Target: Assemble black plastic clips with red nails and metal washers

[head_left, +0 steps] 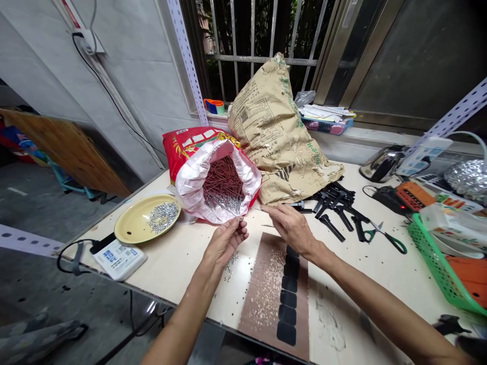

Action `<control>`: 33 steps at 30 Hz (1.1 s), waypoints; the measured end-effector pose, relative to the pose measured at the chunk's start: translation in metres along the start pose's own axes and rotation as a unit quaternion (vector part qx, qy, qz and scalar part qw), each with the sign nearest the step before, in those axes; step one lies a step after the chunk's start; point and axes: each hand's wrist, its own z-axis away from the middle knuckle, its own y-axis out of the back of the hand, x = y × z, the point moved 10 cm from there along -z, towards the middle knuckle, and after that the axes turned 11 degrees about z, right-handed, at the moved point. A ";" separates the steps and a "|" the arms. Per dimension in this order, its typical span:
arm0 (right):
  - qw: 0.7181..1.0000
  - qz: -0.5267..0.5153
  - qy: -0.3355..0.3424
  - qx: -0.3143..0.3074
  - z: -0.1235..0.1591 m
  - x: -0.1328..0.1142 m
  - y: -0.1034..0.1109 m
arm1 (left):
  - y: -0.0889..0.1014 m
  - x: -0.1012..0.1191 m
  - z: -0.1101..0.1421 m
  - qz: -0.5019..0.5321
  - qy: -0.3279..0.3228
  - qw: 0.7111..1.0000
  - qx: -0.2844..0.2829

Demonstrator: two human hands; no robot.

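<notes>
My left hand (227,237) is at the mouth of the open bag (186,177), thumb and forefinger pinched together; whatever sits between them is too small to name. To its right, my right hand (291,225) hovers over the top of a brown sheet (262,296), fingers bent and pressed together, with a thin pointed bit showing at the fingertips. Inside the bag lie many dark red thin rods (223,182) with silvery ends. Black rounded pads (288,299) form a column on the sheet, beside scattered pale specks. Small shiny pieces (230,266) lie below my left hand.
A yellow dish (131,218) holds small shiny metal pieces. Behind stands a large brown paper sack (274,132). Black plastic parts (335,203), scissors (393,242) and a green basket (433,268) are on the right. A white box (119,258) sits at the left table edge.
</notes>
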 end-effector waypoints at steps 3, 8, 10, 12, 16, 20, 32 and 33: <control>1.000 -0.026 -0.002 -0.003 0.006 -0.017 0.008 | -0.014 -0.010 0.011 0.073 0.018 0.997 -0.007; 0.999 -0.014 -0.033 0.013 0.013 -0.024 0.018 | -0.031 -0.013 0.025 0.075 -0.006 0.997 -0.034; 0.999 0.002 -0.033 0.017 0.015 -0.027 0.023 | -0.034 -0.012 0.029 0.066 -0.018 0.997 -0.042; 0.999 0.021 -0.029 0.019 0.018 -0.030 0.028 | -0.037 -0.011 0.033 0.056 -0.027 0.997 -0.046; 0.997 0.068 -0.023 0.039 0.023 -0.037 0.037 | -0.041 -0.009 0.040 0.020 -0.056 0.997 -0.049; 0.990 0.101 -0.044 0.083 0.029 -0.042 0.044 | -0.043 0.000 0.048 -0.027 -0.127 0.991 -0.039; 0.988 0.097 -0.099 0.061 0.041 -0.040 0.030 | -0.040 -0.007 0.047 -0.074 -0.122 0.989 -0.048; 0.989 0.087 -0.104 0.052 0.042 -0.038 0.027 | -0.040 -0.007 0.046 -0.079 -0.122 0.988 -0.048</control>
